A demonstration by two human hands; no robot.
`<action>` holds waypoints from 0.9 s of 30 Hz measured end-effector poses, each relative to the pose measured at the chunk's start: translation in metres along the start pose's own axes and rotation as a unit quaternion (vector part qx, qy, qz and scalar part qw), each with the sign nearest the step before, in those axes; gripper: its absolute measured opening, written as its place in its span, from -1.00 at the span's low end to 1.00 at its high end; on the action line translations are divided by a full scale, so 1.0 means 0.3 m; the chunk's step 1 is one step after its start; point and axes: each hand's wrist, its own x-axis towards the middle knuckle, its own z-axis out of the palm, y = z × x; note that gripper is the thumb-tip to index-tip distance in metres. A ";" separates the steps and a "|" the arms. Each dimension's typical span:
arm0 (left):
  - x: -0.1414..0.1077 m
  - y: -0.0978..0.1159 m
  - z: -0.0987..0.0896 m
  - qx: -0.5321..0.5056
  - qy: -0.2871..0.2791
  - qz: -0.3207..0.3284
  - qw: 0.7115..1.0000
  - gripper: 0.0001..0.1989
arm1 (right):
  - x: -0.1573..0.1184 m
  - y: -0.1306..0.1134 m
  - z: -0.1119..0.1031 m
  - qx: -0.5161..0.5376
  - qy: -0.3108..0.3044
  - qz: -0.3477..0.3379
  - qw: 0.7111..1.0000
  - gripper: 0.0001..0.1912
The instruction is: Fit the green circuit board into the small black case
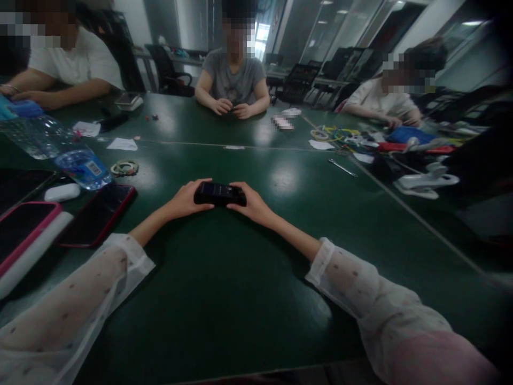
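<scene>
A small black device with a screen [219, 194] is held level at the middle of the green table [224, 289]. Faint light marks show on its screen; I cannot tell its exact kind. My left hand [186, 200] grips its left end, thumb along the near side and fingers along the far side. On the opposite end, my right hand [255, 205] closes round it in the same manner. Whether the device rests on the tabletop or hangs just above it is hard to tell.
Left of me lie a red-edged phone [98, 216], a pink-framed phone [28, 235], a white case [62, 192] and a water bottle [84, 167]. A cable coil [125, 168] sits beyond. Tangled wires [340, 135], a metal wrench [342, 168] and a white clamp [425, 181] lie right. Several people sit around.
</scene>
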 end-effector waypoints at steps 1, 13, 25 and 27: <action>0.000 -0.001 0.001 0.000 0.001 -0.001 1.000 -0.17 | 0.000 -0.001 -0.001 0.003 -0.001 -0.001 1.000 -0.43; -0.002 0.012 -0.005 -0.001 -0.005 -0.001 1.000 -0.16 | -0.002 -0.004 -0.003 -0.011 -0.009 0.014 1.000 -0.41; 0.001 0.010 0.001 0.000 -0.003 -0.036 0.999 -0.15 | -0.003 0.024 0.005 0.037 0.018 0.005 0.999 -0.43; 0.002 0.003 0.007 -0.008 0.006 -0.050 0.999 -0.16 | -0.003 0.029 0.009 0.057 0.036 0.005 0.998 -0.43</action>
